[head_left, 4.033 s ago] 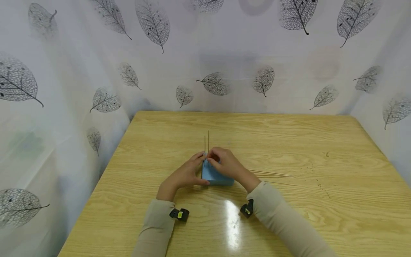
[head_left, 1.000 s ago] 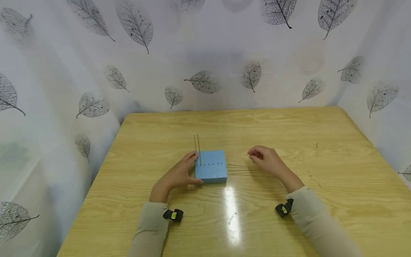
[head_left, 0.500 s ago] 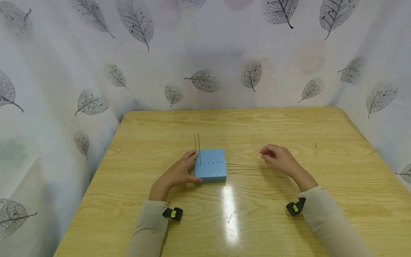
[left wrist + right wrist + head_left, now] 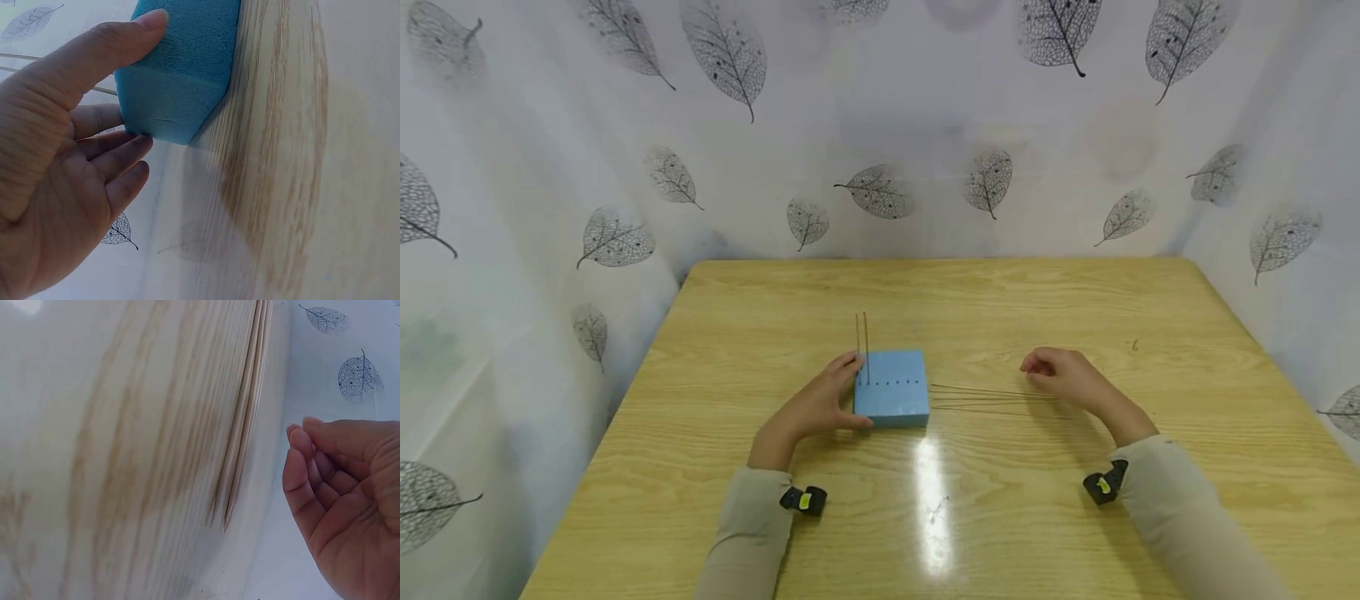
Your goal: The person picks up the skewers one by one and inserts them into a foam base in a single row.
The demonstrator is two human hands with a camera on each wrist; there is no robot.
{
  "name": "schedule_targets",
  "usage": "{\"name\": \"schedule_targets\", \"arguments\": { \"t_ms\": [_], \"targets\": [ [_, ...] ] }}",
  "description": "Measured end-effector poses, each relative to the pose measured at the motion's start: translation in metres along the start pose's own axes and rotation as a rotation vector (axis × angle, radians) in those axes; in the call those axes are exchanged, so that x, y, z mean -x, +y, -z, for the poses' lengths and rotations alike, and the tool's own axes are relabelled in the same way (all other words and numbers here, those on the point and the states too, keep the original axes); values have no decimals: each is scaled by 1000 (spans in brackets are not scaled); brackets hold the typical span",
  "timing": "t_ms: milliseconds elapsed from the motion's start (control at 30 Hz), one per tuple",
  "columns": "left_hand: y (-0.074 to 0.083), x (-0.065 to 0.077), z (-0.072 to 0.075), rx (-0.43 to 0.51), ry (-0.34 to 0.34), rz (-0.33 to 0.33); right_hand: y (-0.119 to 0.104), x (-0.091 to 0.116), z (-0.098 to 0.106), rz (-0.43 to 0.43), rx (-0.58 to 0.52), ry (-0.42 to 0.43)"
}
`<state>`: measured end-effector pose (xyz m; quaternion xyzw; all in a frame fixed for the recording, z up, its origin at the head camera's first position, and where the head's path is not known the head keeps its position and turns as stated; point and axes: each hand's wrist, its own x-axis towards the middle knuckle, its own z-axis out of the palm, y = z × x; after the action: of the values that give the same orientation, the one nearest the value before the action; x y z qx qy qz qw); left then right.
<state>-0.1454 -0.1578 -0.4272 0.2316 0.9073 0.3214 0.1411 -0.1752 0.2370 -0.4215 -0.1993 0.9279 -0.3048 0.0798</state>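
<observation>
A blue foam block lies on the table, with a row of small dark holes across its top. Two thin wooden sticks stand upright near its left end. My left hand holds that end, thumb on the near side and fingers on the far side; in the left wrist view the thumb presses the blue foam block. Right of the block, several thin sticks lie roughly parallel. My right hand hovers over their right ends. In the right wrist view, its curled fingers meet the thumb, holding nothing, beside the sticks' pointed ends.
The wood-grain table reaches back to a white curtain with leaf prints, which also hangs at both sides. A bright light reflection shows on the tabletop in front of the block. Each wrist bears a small black camera.
My right hand has left the block and upright sticks and moved right, over the far ends of the lying sticks. My left hand stays at the block's left end.
</observation>
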Motion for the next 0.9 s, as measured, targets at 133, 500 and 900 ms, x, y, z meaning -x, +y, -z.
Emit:
{"name": "schedule_targets", "arguments": {
  "t_ms": [133,500,900],
  "targets": [
    [0,0,0,-1,3,-5,2,-1,-1,-2,-6,-8],
    [-1,0,-2,13,8,0,7,-6,-3,15,-17,-133],
    [-2,0,-2,10,14,-6,4,-9,-5,16,27,-176]
  ]
}}
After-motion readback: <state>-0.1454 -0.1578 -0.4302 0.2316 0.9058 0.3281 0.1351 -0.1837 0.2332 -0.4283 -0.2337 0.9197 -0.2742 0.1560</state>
